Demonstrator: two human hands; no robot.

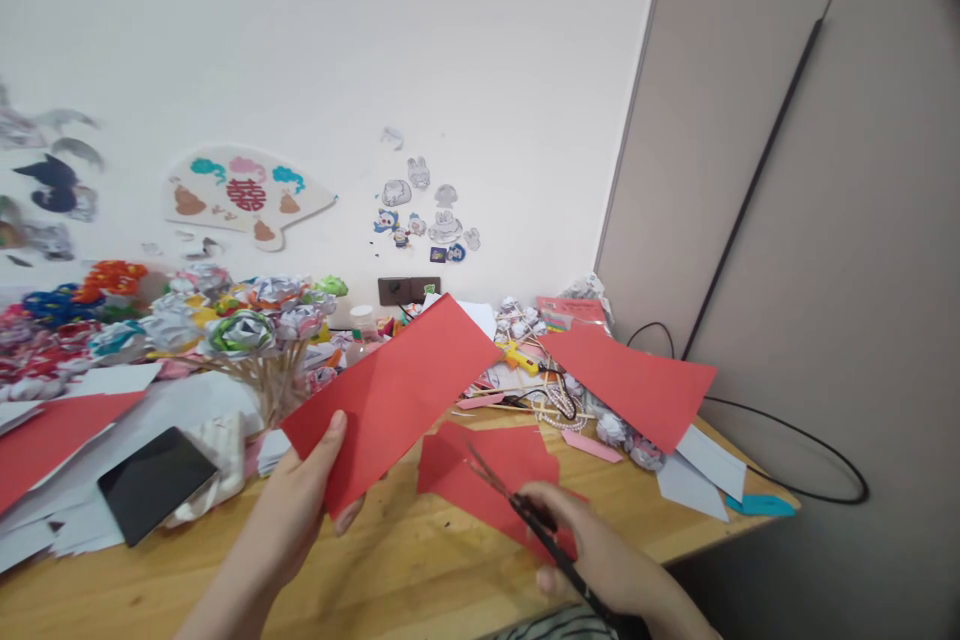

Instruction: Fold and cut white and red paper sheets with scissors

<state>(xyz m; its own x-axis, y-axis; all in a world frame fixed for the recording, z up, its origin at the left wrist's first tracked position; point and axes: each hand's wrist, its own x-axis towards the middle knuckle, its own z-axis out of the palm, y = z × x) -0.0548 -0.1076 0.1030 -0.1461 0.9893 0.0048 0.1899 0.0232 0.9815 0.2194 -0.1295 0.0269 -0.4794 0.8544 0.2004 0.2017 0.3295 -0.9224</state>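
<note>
My left hand [304, 490] grips a rectangular sheet of red paper [397, 390] near its lower left corner, thumb on the front and fingers behind. The sheet is held up, tilted, above the wooden table [360, 580]. In my right hand [592, 540] is a pair of black-handled scissors [536, 525], its blades pointing up and left, a little apart. The blades are clear of the held sheet. Beneath the scissors, another piece of red paper [487, 460] lies on the table. A further red sheet [637, 380] rests on the pile at the right.
Crumpled paper flowers [240, 332] on sticks crowd the back left. A black tablet-like slab [157, 483] lies on papers at left. A yellow glue gun [519, 358], bead strings [561, 405] and white paper pieces [694, 485] are at back right. A black cable [832, 440] loops beyond the table edge.
</note>
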